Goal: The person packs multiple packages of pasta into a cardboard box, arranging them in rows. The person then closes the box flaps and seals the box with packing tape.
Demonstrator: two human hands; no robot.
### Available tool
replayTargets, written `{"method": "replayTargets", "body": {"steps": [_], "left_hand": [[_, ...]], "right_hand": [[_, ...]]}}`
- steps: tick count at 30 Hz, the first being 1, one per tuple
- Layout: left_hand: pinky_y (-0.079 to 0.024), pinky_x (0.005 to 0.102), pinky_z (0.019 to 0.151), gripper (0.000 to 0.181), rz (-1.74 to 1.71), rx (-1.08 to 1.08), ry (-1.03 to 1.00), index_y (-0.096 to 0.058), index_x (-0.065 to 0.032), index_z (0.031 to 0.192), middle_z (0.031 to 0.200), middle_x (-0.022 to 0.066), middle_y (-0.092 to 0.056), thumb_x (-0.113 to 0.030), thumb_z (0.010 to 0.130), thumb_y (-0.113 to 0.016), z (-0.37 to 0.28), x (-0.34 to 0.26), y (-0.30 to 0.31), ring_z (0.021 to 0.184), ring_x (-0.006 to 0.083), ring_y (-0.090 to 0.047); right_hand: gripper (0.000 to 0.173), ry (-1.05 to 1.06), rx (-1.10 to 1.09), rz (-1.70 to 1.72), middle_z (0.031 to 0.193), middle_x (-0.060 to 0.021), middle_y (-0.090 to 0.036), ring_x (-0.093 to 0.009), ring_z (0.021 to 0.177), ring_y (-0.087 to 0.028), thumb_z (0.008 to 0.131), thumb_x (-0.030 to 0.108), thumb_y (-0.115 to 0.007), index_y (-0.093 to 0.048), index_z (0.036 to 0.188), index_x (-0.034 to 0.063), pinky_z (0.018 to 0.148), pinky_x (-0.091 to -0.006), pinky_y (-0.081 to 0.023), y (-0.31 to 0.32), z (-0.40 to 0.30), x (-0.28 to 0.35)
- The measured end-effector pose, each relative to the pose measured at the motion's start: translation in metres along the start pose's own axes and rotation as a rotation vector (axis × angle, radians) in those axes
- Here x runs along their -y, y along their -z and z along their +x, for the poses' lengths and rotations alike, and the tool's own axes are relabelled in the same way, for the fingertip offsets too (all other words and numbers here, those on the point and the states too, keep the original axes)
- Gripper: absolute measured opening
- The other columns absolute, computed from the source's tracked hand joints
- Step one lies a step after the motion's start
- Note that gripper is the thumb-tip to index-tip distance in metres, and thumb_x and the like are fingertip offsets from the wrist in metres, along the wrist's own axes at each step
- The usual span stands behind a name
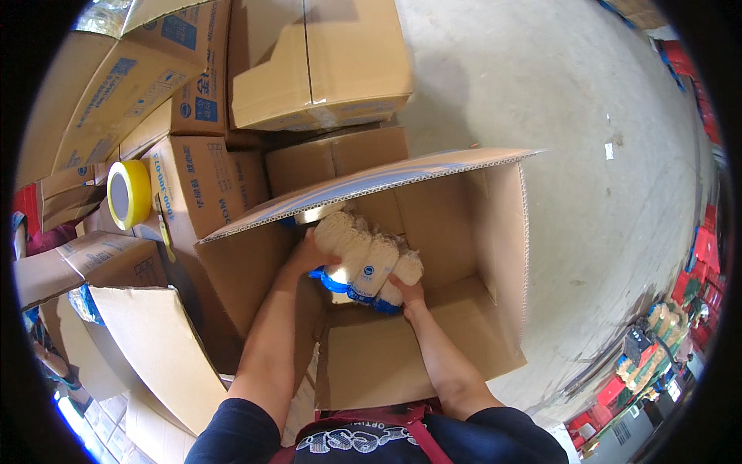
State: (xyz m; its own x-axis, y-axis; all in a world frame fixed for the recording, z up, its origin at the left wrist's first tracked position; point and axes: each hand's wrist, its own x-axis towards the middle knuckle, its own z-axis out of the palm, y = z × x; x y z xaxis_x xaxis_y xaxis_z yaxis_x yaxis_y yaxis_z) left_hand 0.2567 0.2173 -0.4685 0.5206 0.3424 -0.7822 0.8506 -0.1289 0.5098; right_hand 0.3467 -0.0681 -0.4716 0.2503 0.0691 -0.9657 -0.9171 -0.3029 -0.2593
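Observation:
In front of me stands an open cardboard box (446,226), its raised flap (371,180) along the far side. Inside it, my left hand (310,253) and my right hand (407,293) grip a row of bagged white mushrooms (368,261) from its two ends. Several clear plastic packs with blue lower edges and printing make up the row. Behind my left hand, a bit of another shiny pack (316,213) shows at the box's left wall. The packs cover part of the box floor, and I cannot tell whether they touch it.
Closed cartons (324,75) are stacked beyond and to the left. A yellow tape roll (128,195) and a yellow-handled knife (165,232) lie on a carton. Another open box (156,342) is at my left. Red crates (707,249) line the far right, past the concrete floor (579,145).

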Motion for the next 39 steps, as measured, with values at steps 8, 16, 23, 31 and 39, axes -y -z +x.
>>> {"method": "replayTargets", "body": {"steps": [8, 16, 23, 31, 39], "left_hand": [[-0.045, 0.0356, 0.093, 0.096, -0.353, -0.082, -0.038, -0.033, -0.0027, 0.131, 0.122, 0.0134, -0.052, -0.011, 0.053, -0.087, -0.102, -0.082, 0.021, 0.111, 0.0244, -0.052], [-0.033, 0.0385, 0.104, 0.124, -0.588, -0.565, -0.440, -0.023, -0.0027, 0.132, 0.127, 0.0130, -0.043, -0.034, 0.034, -0.094, -0.228, -0.147, 0.041, 0.120, 0.0249, -0.042], [-0.037, 0.0419, 0.103, 0.111, -0.673, -0.562, -0.772, -0.014, -0.0072, 0.135, 0.133, 0.0133, -0.038, -0.015, 0.055, -0.090, -0.284, -0.157, 0.055, 0.122, 0.0242, -0.042], [-0.031, 0.0481, 0.106, 0.075, -0.891, -0.335, -0.949, -0.027, -0.0088, 0.137, 0.139, 0.0092, -0.034, -0.042, 0.080, -0.064, -0.340, -0.170, 0.083, 0.129, 0.0261, -0.034], [-0.036, 0.0441, 0.099, 0.099, -0.392, -0.956, -0.979, -0.035, -0.0006, 0.129, 0.124, 0.0152, -0.046, -0.027, 0.052, -0.091, -0.366, -0.157, 0.111, 0.117, 0.0306, -0.046]], "right_hand": [[0.065, 0.359, 0.087, -0.028, 0.119, -0.0097, -0.054, -0.018, 0.108, -0.053, 0.072, 0.007, -0.078, -0.042, 0.125, 0.0014, 0.089, -0.0318, -0.046, 0.017, -0.089, 0.064], [0.075, 1.234, 0.253, -0.190, 0.116, -0.0094, -0.051, -0.018, 0.107, -0.054, 0.065, 0.005, -0.083, -0.035, 0.123, 0.0006, 0.087, -0.0312, -0.050, 0.019, -0.238, 0.169], [0.086, 1.599, 0.221, -0.350, 0.123, -0.0126, -0.046, -0.024, 0.111, -0.052, 0.063, 0.002, -0.083, -0.028, 0.129, 0.0052, 0.090, -0.0380, -0.051, 0.026, -0.326, 0.195], [0.068, 1.648, 0.116, -0.525, 0.130, -0.0144, -0.039, -0.025, 0.117, -0.047, 0.079, 0.018, -0.072, -0.030, 0.130, 0.0027, 0.100, -0.0403, -0.040, 0.039, -0.323, 0.170], [0.068, 1.596, 0.354, -0.499, 0.125, -0.0116, -0.050, -0.024, 0.112, -0.051, 0.075, 0.006, -0.075, -0.037, 0.132, 0.0017, 0.096, -0.0375, -0.044, -0.006, -0.370, 0.189]]}}
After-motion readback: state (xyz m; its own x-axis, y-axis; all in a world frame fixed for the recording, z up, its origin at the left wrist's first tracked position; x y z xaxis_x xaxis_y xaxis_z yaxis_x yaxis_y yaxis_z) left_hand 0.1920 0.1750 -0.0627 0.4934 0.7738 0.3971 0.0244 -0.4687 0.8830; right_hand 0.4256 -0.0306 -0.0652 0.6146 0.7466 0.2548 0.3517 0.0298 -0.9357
